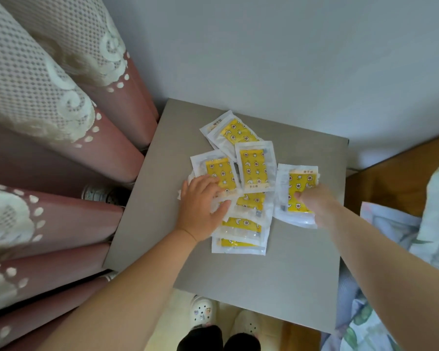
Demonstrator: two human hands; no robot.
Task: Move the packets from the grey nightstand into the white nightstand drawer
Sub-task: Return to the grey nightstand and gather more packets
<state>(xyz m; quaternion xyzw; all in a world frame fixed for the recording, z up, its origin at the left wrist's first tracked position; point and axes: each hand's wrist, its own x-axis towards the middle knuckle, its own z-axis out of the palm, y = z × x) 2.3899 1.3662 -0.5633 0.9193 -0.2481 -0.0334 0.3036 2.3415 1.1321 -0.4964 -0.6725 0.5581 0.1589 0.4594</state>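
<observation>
Several clear packets with yellow patterned inserts lie scattered and overlapping on the grey nightstand (pixel 276 274). My left hand (pixel 203 209) rests palm down on the left side of the pile, fingers spread over one packet (pixel 217 171) and others beneath. My right hand (pixel 317 206) pinches the rightmost packet (pixel 295 191), thumb on top, lifting its near edge off the top. More packets lie at the back (pixel 235 133), in the middle (pixel 255 167) and at the front (pixel 240 244). The white nightstand is not in view.
Pink curtains with cream lace (pixel 48 138) hang close along the left side. A grey wall (pixel 264 46) stands behind. A bed with patterned bedding (pixel 416 236) lies to the right. My feet in white clogs (pixel 203 312) stand at the front edge.
</observation>
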